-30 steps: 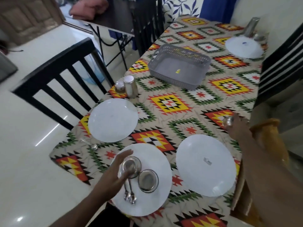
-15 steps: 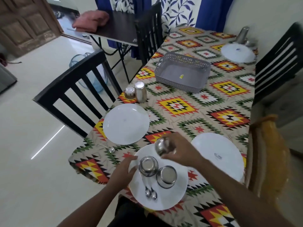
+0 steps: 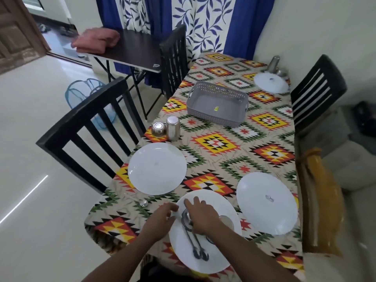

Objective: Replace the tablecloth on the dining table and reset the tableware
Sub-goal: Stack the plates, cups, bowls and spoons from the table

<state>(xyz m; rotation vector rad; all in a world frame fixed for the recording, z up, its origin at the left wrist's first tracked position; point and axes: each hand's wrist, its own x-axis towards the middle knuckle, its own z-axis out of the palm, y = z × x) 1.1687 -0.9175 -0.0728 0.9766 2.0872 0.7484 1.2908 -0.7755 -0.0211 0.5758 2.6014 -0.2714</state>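
Since half a second ago the right hand (image 3: 201, 217) has dropped from above the nearest plate (image 3: 205, 231) onto it, and the small steel cup it carried is out of sight under the palm. Its fingers (image 3: 188, 203) curl downward over the bowls of two spoons (image 3: 195, 241) lying on that plate; whether they clamp anything I cannot tell. A steel bowl (image 3: 226, 221) peeks out just beside the wrist, partly hidden by it. The left hand (image 3: 160, 219) sits at the plate's left rim, fingers loosely bent and spread, touching the edge without a clear grasp.

This plate lies at the near end of the surface, on the patterned tablecloth (image 3: 215, 143). Another plate (image 3: 157, 168) is to its left, a third (image 3: 267, 202) to its right, neither touching it. A lone spoon (image 3: 142, 202) lies between the left plate and the cloth's edge. Farther on stand a steel tumbler (image 3: 173, 128) and small bowl (image 3: 158, 128), side by side, then a grey basket (image 3: 217, 104), then a far plate (image 3: 271, 83) with steel vessels behind it. Black chairs (image 3: 87, 127) flank the surface.
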